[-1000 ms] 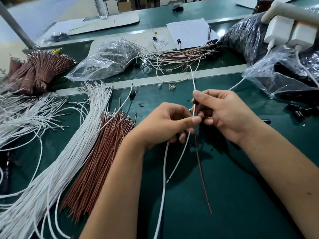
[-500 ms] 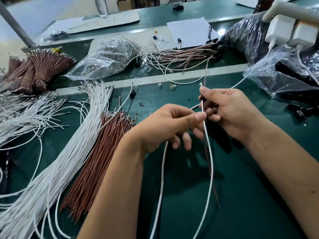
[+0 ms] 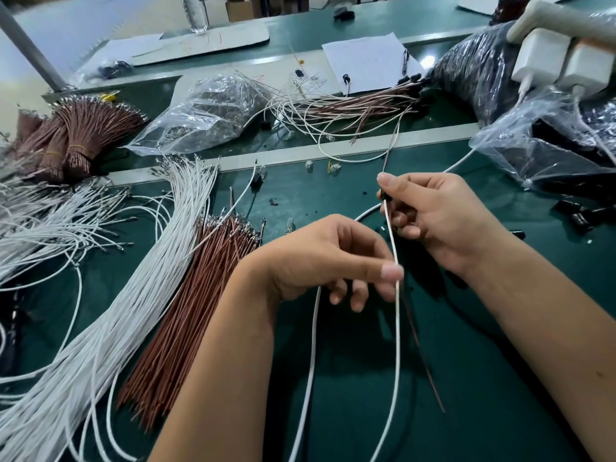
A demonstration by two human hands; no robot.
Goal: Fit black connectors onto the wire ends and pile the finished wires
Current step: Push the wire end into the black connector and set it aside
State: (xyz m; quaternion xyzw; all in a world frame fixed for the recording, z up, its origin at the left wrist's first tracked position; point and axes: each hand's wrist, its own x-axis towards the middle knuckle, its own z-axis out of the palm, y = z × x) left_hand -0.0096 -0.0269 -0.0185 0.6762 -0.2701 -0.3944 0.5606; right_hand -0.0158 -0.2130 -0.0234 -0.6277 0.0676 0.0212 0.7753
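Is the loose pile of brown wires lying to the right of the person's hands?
No, the loose pile of brown wires lies on the green table to the left of both hands, beside the white wires.

Black connector (image 3: 386, 196) mostly hidden between right-hand fingers (image 3: 395, 185); white wire (image 3: 397, 315) cut off below.

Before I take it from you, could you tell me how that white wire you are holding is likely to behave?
Probably floppy: the white wire sags in a long loop below the left hand and right hand. Likely light, since a fingertip pinch carries it. It may slide through a loose pinch, being thin and smooth-looking.
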